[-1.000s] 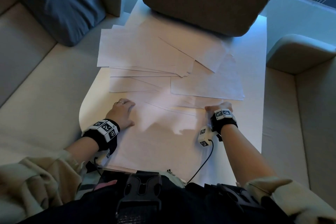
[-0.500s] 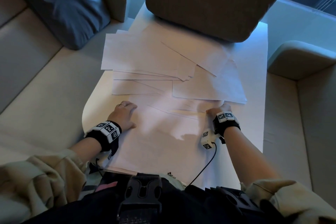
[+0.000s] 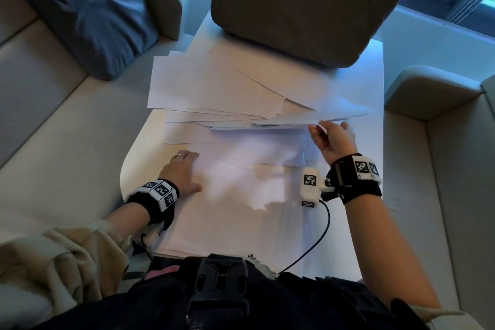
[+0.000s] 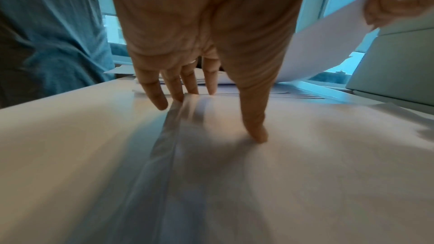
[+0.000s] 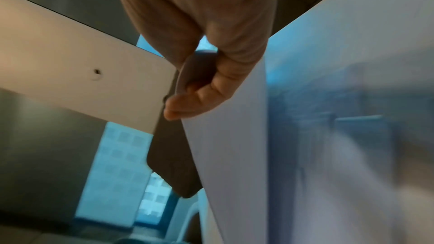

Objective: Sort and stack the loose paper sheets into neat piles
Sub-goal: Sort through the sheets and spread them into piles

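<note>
Loose white paper sheets point(image 3: 214, 91) lie fanned over a white table point(image 3: 375, 83). A nearer pile point(image 3: 241, 209) lies in front of me. My left hand point(image 3: 184, 169) rests flat on that pile's left side; the left wrist view shows its fingers point(image 4: 173, 90) straight and spread on the paper point(image 4: 305, 173). My right hand point(image 3: 330, 139) is raised over the table's right side and pinches the near edge of a lifted sheet point(image 3: 308, 118), which hangs above the others. In the right wrist view the thumb point(image 5: 192, 103) presses on that sheet point(image 5: 234, 155).
A brown cushion point(image 3: 302, 5) stands on the table's far end, touching the farthest sheets. A blue pillow point(image 3: 88, 8) leans on the beige sofa point(image 3: 48, 142) at left. Another sofa armrest point(image 3: 428, 94) flanks the table on the right.
My right hand has risen from the near pile and moved forward, lifting a sheet by its near edge. The left hand stays flat on the pile.
</note>
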### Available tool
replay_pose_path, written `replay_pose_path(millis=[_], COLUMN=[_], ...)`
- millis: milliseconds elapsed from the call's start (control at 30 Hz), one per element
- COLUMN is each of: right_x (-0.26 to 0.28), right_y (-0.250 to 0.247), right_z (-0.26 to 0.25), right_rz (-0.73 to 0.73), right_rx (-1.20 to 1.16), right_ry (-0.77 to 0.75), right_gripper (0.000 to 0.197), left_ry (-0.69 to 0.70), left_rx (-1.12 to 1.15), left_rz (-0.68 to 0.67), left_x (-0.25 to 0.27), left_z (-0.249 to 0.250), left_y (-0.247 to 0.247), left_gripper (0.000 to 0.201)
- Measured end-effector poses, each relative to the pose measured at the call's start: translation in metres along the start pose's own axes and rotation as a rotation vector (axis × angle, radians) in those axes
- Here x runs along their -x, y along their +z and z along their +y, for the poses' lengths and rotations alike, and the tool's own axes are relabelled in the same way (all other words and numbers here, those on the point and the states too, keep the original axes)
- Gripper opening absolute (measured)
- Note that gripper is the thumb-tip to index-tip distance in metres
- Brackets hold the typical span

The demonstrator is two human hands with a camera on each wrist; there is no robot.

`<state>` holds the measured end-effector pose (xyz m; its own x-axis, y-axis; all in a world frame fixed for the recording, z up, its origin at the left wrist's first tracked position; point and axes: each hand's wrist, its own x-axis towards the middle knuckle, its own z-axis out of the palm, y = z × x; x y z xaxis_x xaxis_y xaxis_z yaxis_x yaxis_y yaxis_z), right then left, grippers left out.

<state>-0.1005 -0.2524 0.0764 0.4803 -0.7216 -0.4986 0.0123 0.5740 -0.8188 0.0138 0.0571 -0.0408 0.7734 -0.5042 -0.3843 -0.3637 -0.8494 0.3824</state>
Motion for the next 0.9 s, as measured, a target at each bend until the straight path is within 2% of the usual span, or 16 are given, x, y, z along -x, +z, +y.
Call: replay_pose_path(millis=[67, 133, 267, 333, 400, 500, 567, 667, 767, 833, 900], right_x=[0.02, 0.04, 0.077, 0.092, 0.107, 0.117, 0.118, 0.109, 0.088, 0.069, 0.047], right_y=[0.012, 0.024, 0.041, 0.045, 0.047, 0.049, 0.049, 0.046, 0.033, 0.022, 0.011], right_z=[-0.008, -0.013, -0.017, -0.019, -0.021, -0.026, -0.029, -0.033, -0.036, -0.03, -0.016], right_rz=[-0.084, -0.169, -0.344, -0.442, -0.556, -0.637, -0.59, -0.447, -0.321, -0.245, -0.159], right_rx=[0.0, 0.06, 0.242, 0.329, 0.38, 0.37, 0.363, 0.29, 0.267, 0.333, 0.427], right_ry=[-0.043, -0.074, -0.118, -0.168, -0.211, -0.264, -0.301, -0.332, -0.297, -0.251, -0.203], right_gripper=[0.078, 0.088, 0.079, 0.072, 0.066, 0.062, 0.068, 0.063, 0.05, 0.043, 0.038], left_ry=[0.018, 0.078, 0.289, 0.407, 0.489, 0.482, 0.479, 0.465, 0.408, 0.311, 0.276], left_rx=[0.063, 0.191, 0.283, 0.309, 0.353, 0.427, 0.504, 0.62, 0.666, 0.703, 0.699], left_rz=[0.069, 0.188, 0.436, 0.507, 0.51, 0.52, 0.548, 0.579, 0.659, 0.703, 0.749], left_x=[0.001, 0.002, 0.007, 0.009, 0.01, 0.013, 0.014, 0.016, 0.018, 0.02, 0.022], left_z=[0.01, 0.025, 0.062, 0.076, 0.087, 0.096, 0.098, 0.097, 0.091, 0.085, 0.078], left_y=[-0.006, -0.015, -0.044, -0.056, -0.064, -0.067, -0.067, -0.078, -0.095, -0.105, -0.113], left_gripper=[0.114, 0.127, 0.126, 0.116, 0.099, 0.051, 0.028, 0.016, 0.014, 0.016, 0.022])
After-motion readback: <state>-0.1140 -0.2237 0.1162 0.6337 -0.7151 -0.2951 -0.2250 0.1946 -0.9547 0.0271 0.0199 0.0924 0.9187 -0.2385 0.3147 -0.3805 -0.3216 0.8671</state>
